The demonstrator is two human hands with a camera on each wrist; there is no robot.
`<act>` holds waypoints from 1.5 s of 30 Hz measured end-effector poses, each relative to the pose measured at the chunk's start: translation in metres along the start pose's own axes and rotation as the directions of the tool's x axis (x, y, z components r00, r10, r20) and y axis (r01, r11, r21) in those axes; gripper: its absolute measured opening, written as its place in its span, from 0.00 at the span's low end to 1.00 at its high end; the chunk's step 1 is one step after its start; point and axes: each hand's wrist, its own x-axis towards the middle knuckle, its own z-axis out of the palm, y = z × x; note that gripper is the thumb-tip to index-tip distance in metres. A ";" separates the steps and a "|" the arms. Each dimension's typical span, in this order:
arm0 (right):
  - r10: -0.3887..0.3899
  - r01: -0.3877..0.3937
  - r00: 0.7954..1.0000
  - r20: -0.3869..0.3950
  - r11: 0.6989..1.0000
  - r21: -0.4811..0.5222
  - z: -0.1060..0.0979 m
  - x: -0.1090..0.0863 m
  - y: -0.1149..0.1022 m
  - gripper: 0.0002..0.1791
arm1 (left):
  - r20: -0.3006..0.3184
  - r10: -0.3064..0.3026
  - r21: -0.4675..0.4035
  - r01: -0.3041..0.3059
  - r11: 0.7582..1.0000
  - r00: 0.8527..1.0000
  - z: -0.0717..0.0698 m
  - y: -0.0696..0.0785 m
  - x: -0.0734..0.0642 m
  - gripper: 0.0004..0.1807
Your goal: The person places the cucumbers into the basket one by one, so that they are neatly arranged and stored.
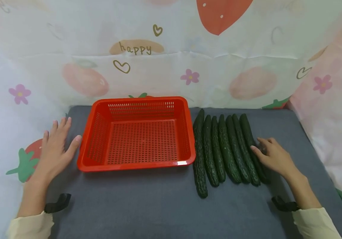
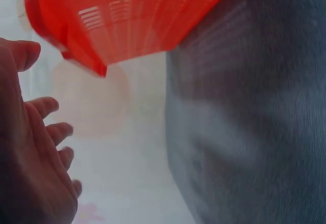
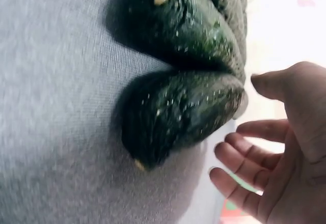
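Several dark green cucumbers [image 1: 226, 149] lie side by side on the grey tabletop, their lengths running front to back. My right hand [image 1: 275, 157] is at the rightmost cucumber [image 1: 247, 129], with thumb and fingers loosely bent and spread near its side. In the right wrist view, a gap shows between the fingers [image 3: 237, 188] and that cucumber [image 3: 178, 112]. An empty red plastic basket [image 1: 136, 167] with slotted walls stands left of the cucumbers. Beside its left rim, my left hand [image 1: 55, 149] is held with fingers spread, holding nothing.
The leftmost cucumber [image 1: 200, 166] lies right against the basket's right side. A grey cloth [image 1: 147, 205] covers the table. Behind it and at both sides hangs a white curtain [image 1: 159, 79] printed with strawberries and flowers. Each wrist wears a black strap [image 1: 58, 203].
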 end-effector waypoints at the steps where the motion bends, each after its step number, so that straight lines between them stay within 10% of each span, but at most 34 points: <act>1: 0.003 -0.003 1.000 0.007 1.000 -0.003 0.000 0.000 -0.001 0.37 | -0.005 0.003 -0.022 -0.003 1.000 1.000 0.002 0.001 0.000 0.42; 19: 0.106 -0.122 0.983 0.147 0.988 0.100 -0.002 0.005 -0.006 0.40 | 0.017 -0.029 -0.425 0.034 0.905 0.999 0.030 0.005 0.003 0.34; 34: 0.197 -0.246 0.953 0.231 0.947 0.205 -0.011 0.008 -0.012 0.40 | 0.143 -0.133 -0.485 0.187 0.854 0.981 0.026 -0.002 0.002 0.37; 37: 0.182 -0.237 0.956 0.229 0.942 0.239 -0.011 0.009 -0.012 0.41 | 0.197 -0.145 -0.606 0.237 0.760 0.970 0.028 -0.004 0.006 0.36; 42: 0.178 -0.241 0.957 0.229 0.927 0.288 -0.010 0.005 -0.010 0.43 | 0.306 -0.167 -0.801 0.348 0.487 0.937 0.031 -0.004 0.011 0.36; 45: 0.171 -0.231 0.963 0.210 0.922 0.312 -0.010 0.002 -0.009 0.43 | 0.330 -0.208 -0.816 0.389 0.428 0.921 0.031 -0.003 0.010 0.37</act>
